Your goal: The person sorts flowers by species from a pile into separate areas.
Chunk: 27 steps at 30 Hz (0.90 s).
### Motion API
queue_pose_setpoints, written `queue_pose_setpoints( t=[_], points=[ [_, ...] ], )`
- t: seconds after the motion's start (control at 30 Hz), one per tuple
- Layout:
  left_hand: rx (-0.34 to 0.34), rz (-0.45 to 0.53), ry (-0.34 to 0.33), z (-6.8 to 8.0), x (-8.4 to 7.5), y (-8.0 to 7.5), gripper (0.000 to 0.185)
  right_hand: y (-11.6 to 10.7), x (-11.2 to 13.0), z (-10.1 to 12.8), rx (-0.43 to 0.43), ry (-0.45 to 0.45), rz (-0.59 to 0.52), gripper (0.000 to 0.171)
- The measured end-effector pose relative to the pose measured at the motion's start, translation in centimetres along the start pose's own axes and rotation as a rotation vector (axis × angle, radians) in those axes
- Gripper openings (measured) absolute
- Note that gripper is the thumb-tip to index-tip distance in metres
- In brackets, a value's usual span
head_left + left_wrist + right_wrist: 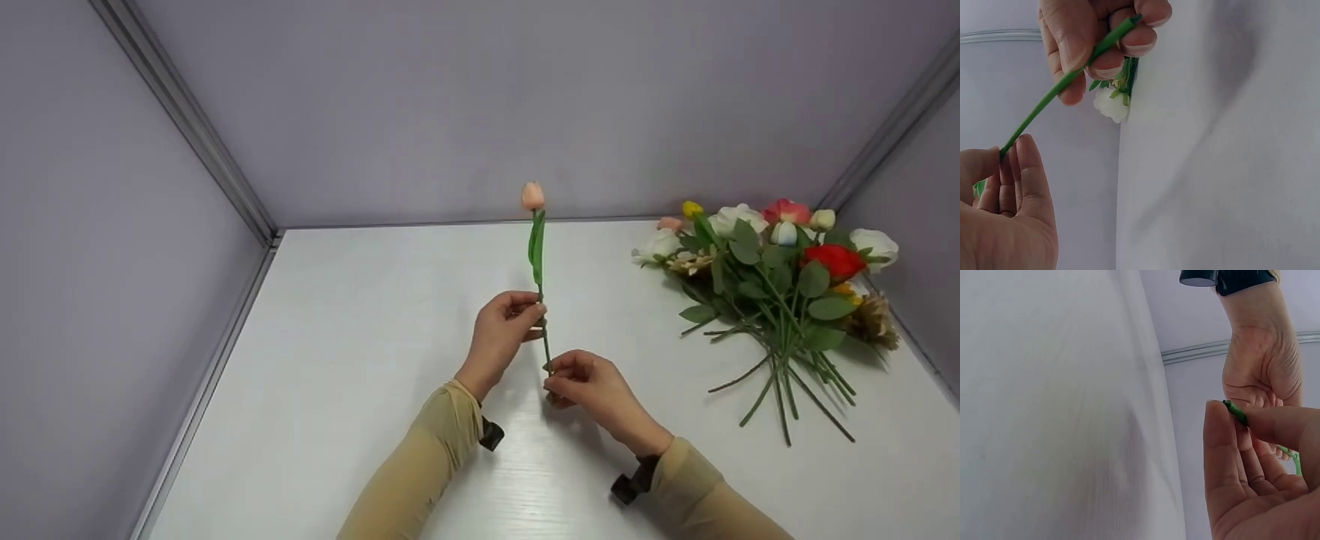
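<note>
You will find no legible text, label, brand, number or sign in any of the three views. The tulip (533,196) you hold, the white table (360,360), the grey walls (480,105) and the bunch of flowers (780,277) all carry no writing. The black wrist mounts (491,434) show no marking that can be read.
</note>
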<state>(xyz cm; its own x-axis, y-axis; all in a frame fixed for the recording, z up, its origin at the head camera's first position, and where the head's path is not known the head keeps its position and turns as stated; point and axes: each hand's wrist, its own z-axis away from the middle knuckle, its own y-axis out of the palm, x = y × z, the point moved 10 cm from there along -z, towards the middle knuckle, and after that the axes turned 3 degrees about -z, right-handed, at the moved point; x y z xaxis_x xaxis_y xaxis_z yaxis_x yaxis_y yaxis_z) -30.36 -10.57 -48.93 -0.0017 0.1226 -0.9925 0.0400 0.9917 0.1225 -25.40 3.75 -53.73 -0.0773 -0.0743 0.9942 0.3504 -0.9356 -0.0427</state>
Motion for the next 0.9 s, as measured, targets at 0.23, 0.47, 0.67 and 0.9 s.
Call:
queue_pose_setpoints(
  t=[0.23,0.47,0.67,0.9],
  points=[
    [0.031,-0.044,0.001,0.5,0.3,0.4,0.031,0.0,0.1,0.0,-0.013,0.003,-0.019,0.030],
    [0.029,-0.154,-0.010,0.5,0.3,-1.5,0.030,1.2,0.8,-0.5,0.037,-0.047,0.104,0.030],
    [-0.094,-0.355,-0.052,-0.1,0.7,-10.2,0.031,3.0,3.2,-0.7,0.089,-0.256,0.581,0.045],
    [-0.325,-0.687,-0.152,0.9,-0.5,-25.1,0.032,7.2,4.6,-0.8,0.213,-0.462,1.166,0.066]
  ],
)
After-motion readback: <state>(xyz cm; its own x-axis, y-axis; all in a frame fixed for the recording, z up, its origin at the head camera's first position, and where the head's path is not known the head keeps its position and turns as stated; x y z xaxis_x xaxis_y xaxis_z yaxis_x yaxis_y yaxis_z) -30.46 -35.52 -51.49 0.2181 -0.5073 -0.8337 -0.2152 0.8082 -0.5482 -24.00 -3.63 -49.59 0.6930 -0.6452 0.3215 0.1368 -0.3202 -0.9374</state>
